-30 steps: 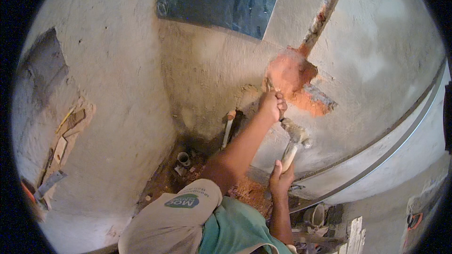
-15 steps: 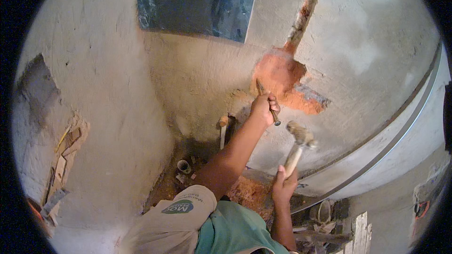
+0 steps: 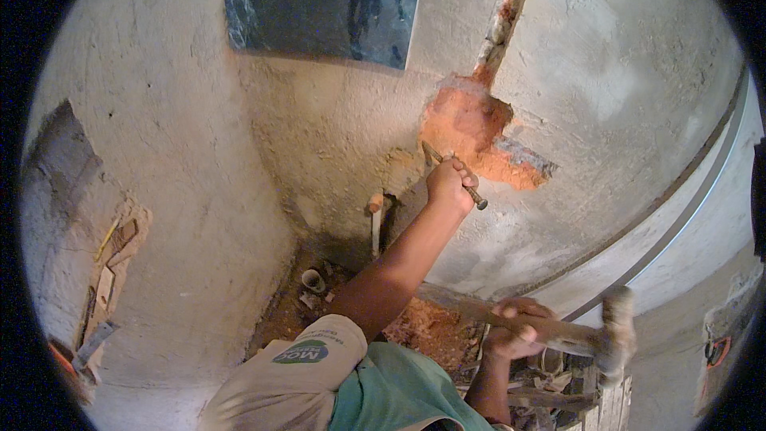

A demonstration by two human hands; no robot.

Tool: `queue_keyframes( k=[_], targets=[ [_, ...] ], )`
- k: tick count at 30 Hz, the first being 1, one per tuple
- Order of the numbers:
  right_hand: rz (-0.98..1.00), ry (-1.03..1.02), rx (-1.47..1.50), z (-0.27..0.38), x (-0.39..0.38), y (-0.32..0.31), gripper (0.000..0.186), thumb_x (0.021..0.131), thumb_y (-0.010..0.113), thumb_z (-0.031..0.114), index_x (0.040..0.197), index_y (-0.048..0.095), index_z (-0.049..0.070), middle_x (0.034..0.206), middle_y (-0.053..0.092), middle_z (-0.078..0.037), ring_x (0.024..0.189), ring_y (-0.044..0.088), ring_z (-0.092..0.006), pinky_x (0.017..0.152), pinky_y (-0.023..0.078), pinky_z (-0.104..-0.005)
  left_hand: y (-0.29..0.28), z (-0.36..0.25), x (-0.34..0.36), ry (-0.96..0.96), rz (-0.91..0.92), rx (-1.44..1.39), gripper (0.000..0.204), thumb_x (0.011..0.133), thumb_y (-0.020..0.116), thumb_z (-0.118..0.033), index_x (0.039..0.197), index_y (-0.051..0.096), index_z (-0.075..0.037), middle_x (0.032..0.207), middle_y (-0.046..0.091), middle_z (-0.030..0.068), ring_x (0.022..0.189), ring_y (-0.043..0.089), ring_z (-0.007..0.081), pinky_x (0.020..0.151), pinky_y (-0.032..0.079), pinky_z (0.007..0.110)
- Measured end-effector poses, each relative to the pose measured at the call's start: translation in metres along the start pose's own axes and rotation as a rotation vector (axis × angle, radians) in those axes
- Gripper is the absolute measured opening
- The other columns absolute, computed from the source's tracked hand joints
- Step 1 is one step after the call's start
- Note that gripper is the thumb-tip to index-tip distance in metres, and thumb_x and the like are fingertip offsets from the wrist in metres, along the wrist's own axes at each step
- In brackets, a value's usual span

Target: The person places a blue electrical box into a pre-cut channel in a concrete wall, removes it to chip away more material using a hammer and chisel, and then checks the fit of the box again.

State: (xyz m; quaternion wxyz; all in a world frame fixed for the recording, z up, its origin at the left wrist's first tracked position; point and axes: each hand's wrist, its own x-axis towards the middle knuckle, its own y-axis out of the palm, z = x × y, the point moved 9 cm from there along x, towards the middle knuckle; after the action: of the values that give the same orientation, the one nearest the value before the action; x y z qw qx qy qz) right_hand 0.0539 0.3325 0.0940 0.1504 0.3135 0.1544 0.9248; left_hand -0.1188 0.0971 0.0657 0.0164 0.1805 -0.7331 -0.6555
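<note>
My left hand (image 3: pixel 448 183) is closed around a metal chisel (image 3: pixel 480 202). The chisel's tip rests at the lower left edge of a broken orange-red hollow (image 3: pixel 471 124) in the plastered wall, and its struck end sticks out below my fist toward the right. Lower down on the right, my right hand (image 3: pixel 515 329) grips the wooden handle of a hammer (image 3: pixel 616 335). The hammer is swung out to the right, well apart from the chisel, and its head is smeared by motion.
A narrow groove (image 3: pixel 503 28) runs up the wall from the hollow. A dark blue panel (image 3: pixel 323 4) hangs at the upper left. Below stand a capped white pipe (image 3: pixel 377 227), a white cup-like piece (image 3: pixel 313 280) and reddish rubble (image 3: pixel 435 327). A long metal strip (image 3: pixel 678 231) curves along the right.
My right hand has swung the hammer down and to the right, away from the chisel. The chisel has tilted a little, its struck end shifting right.
</note>
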Motion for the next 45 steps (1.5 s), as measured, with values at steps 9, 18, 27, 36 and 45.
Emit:
queue_keyframes(
  k=[9, 18, 27, 36, 45],
  targets=[
    [0.220, 0.181, -0.102, -0.029, 0.027, 0.011, 0.027, 0.082, 0.055, 0.029, 0.083, 0.045, 0.004, 0.062, 0.048, -0.006, 0.053, 0.047, -0.0172, 0.049, 0.042, -0.0307, 0.011, -0.004, -0.003, 0.066, -0.079, -0.018, 0.014, 0.082, 0.036, -0.006, 0.069, 0.037, -0.010, 0.057, 0.033, -0.0007, 0.043, 0.029, 0.0110, 0.038, 0.029, 0.023],
    [0.397, 0.162, -0.651, -0.088, -0.010, 0.033, 0.027, 0.081, 0.055, 0.028, 0.082, 0.051, 0.001, 0.069, 0.053, -0.010, 0.057, 0.049, -0.0176, 0.052, 0.045, -0.0309, 0.016, -0.015, 0.011, -0.023, 0.022, 0.013, 0.011, 0.080, 0.036, -0.003, 0.072, 0.040, -0.009, 0.057, 0.035, -0.0005, 0.043, 0.031, 0.0096, 0.037, 0.029, 0.022],
    [0.399, -0.564, -0.579, -0.056, -0.031, 0.021, 0.027, 0.081, 0.054, 0.028, 0.076, 0.051, 0.002, 0.067, 0.053, -0.012, 0.062, 0.054, -0.0228, 0.055, 0.046, -0.0343, 0.012, -0.009, 0.009, -0.120, 0.055, 0.060, 0.008, 0.080, 0.036, -0.003, 0.073, 0.041, -0.006, 0.057, 0.037, 0.0005, 0.041, 0.030, 0.0084, 0.035, 0.027, 0.020],
    [0.344, -0.229, 0.229, 0.003, -0.008, 0.051, 0.038, 0.084, 0.049, 0.040, 0.081, 0.047, 0.003, 0.068, 0.050, -0.011, 0.056, 0.051, -0.0183, 0.050, 0.046, -0.0306, -0.005, -0.025, -0.005, -0.215, 0.050, 0.089, 0.010, 0.077, 0.039, -0.002, 0.067, 0.039, -0.006, 0.053, 0.034, -0.0013, 0.041, 0.030, 0.0083, 0.035, 0.028, 0.020],
    [0.377, -0.047, -0.365, -0.058, -0.016, 0.053, 0.025, 0.083, 0.054, 0.027, 0.082, 0.048, 0.002, 0.064, 0.052, -0.010, 0.053, 0.051, -0.0160, 0.048, 0.043, -0.0288, -0.009, -0.040, -0.001, -0.273, 0.125, 0.191, 0.008, 0.076, 0.039, -0.001, 0.070, 0.038, -0.006, 0.051, 0.033, -0.0012, 0.039, 0.027, 0.0087, 0.036, 0.026, 0.021]
  ],
)
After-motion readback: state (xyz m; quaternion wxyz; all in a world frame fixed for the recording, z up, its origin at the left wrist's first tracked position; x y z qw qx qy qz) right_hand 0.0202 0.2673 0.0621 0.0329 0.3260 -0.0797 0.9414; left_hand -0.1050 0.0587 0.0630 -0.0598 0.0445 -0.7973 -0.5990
